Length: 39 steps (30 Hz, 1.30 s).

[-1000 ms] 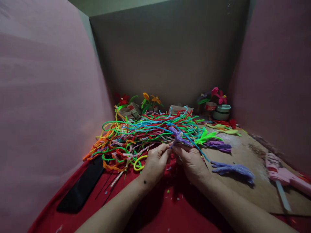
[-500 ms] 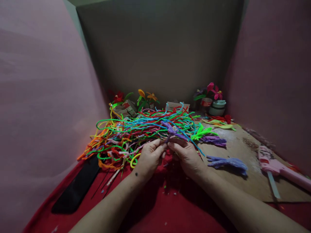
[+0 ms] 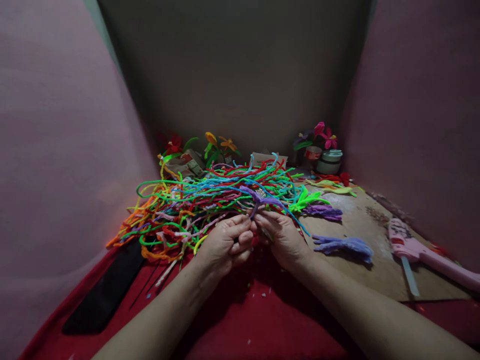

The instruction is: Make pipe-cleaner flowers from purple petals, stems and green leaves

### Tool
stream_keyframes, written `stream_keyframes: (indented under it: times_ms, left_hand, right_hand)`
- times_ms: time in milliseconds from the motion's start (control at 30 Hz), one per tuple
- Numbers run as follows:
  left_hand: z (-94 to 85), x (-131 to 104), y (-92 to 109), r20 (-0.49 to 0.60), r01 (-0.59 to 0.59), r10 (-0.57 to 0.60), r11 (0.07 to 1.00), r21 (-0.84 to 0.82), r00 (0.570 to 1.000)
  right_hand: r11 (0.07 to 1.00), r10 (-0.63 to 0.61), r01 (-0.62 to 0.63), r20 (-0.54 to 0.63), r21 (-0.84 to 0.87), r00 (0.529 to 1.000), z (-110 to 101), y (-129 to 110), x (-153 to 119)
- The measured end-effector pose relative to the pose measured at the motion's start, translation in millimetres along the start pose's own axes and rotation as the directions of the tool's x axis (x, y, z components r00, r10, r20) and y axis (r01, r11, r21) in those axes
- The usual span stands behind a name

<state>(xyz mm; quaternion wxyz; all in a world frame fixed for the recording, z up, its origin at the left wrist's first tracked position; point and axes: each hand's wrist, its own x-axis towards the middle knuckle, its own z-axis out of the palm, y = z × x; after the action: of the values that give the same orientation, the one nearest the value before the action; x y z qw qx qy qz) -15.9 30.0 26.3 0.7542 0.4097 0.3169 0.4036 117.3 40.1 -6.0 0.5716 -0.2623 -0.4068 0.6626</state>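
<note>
Between my two hands stands a purple pipe-cleaner flower [image 3: 258, 199] with pale stamens at its centre. My left hand [image 3: 233, 239] is closed, its thumb and forefinger pinching the flower's base from the left. From the other side my right hand [image 3: 279, 232] pinches the same base, fingers curled. The fingertips of both hands nearly meet below the petals, and they hide the lower end of the flower. Just beyond it lies a large tangle of coloured pipe cleaners [image 3: 210, 192]. A bright green pipe-cleaner piece [image 3: 305, 199] rests right of the flower.
On the cardboard [image 3: 352, 280] at right are a blue-violet bundle [image 3: 347, 247], a dark purple bundle [image 3: 324, 212] and a pink glue gun [image 3: 408, 247]. A black phone-like slab [image 3: 107, 292] lies left on the red cloth [image 3: 240, 315]. Finished flowers and a lidded jar [image 3: 330, 161] stand at the back.
The view has shifted slightly. The purple flower now stands more upright, its petals spread and stamens showing more clearly. My left fingers have curled further; both hands keep their pinch.
</note>
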Motion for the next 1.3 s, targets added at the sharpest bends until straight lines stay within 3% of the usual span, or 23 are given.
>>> stream_keyframes:
  times_ms: [333,433,500,533,600,667,733,800,967,1100,1300]
  left_hand:
    - [-5.8,-1.0,3.8,0.104,0.068,-0.063,0.997,-0.045,0.993]
    - [-3.3,-1.9,2.9,0.066,0.027,-0.033,0.996,0.086,0.997]
    - [0.7,-2.9,1.2,-0.023,-0.047,0.056,0.958,0.282,0.998]
    - [2.8,-3.4,-0.1,-0.074,-0.094,0.136,0.906,0.413,0.988]
    - [6.5,-3.8,-3.2,-0.117,-0.180,0.350,0.707,0.684,0.929]
    - [8.4,-3.5,-6.5,-0.062,-0.225,0.527,0.463,0.858,0.848]
    - [8.7,-2.9,-8.8,-0.010,-0.232,0.592,0.332,0.914,0.806]
    - [8.9,-2.5,-9.4,-0.035,-0.217,0.575,0.364,0.906,0.817]
    - [11.4,-3.1,-5.2,-0.132,-0.225,0.469,0.629,0.744,0.873]
    - [11.0,-3.0,-3.5,-0.146,-0.187,0.320,0.805,0.563,0.936]
    - [8.3,-0.8,-5.0,-0.158,-0.161,0.268,0.858,0.488,0.950]
  right_hand:
    - [0.997,0.051,-0.054,0.042,0.061,0.998,3.4,-3.6,-2.7]
    - [0.998,0.031,-0.031,0.013,0.058,0.999,5.2,-4.1,-2.6]
    - [0.997,0.008,-0.008,-0.004,0.075,1.000,6.3,-3.8,-2.0]
    - [0.996,0.000,0.001,-0.018,0.087,1.000,6.8,-3.7,-1.8]
    - [0.995,-0.009,0.015,-0.057,0.103,0.998,7.8,-3.8,-1.9]
    - [0.994,-0.012,0.022,-0.095,0.106,0.995,8.8,-4.2,-2.9]
    - [0.993,0.002,0.012,-0.122,0.116,0.993,9.7,-4.5,-4.3]
    - [0.992,0.020,-0.002,-0.139,0.127,0.990,10.0,-4.3,-5.5]
    - [0.996,0.020,-0.012,-0.092,0.089,0.996,7.0,0.0,-4.6]
    - [0.999,0.010,-0.007,-0.064,0.043,0.998,5.2,2.9,-3.4]
    - [0.999,-0.001,0.003,-0.037,0.043,0.999,7.2,1.2,-3.7]
